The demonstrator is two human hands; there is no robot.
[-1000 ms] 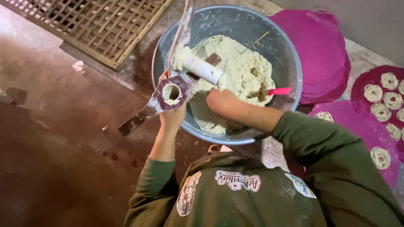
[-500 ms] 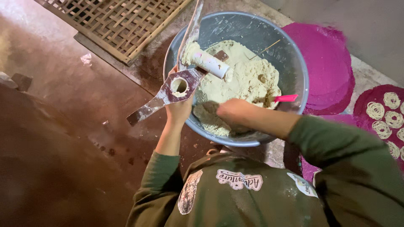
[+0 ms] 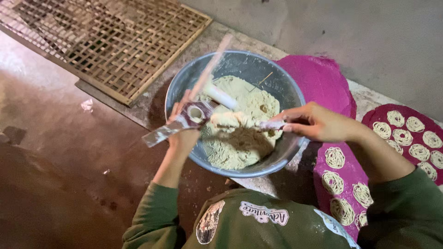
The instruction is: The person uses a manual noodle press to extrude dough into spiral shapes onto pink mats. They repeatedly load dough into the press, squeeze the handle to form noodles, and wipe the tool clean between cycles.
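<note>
My left hand (image 3: 182,133) grips a wooden dough press (image 3: 187,117), a hinged tool with a round hollow cup and long flat handles, held over the near-left rim of a grey bowl (image 3: 286,92). Pale dough (image 3: 244,138) fills the bowl. My right hand (image 3: 314,122) holds a pink-handled spoon (image 3: 270,124) carrying a lump of dough (image 3: 228,120) right beside the press cup. Both sleeves are green.
A woven bamboo rack (image 3: 110,41) lies on the floor at the far left. Round magenta mats (image 3: 318,78) sit to the right of the bowl, two of them carrying several coiled dough spirals (image 3: 406,136). A grey wall runs along the top right.
My right hand has lifted out of the bowl with the spoon and a lump of dough, bringing it up to the press cup. The left hand keeps the press in place.
</note>
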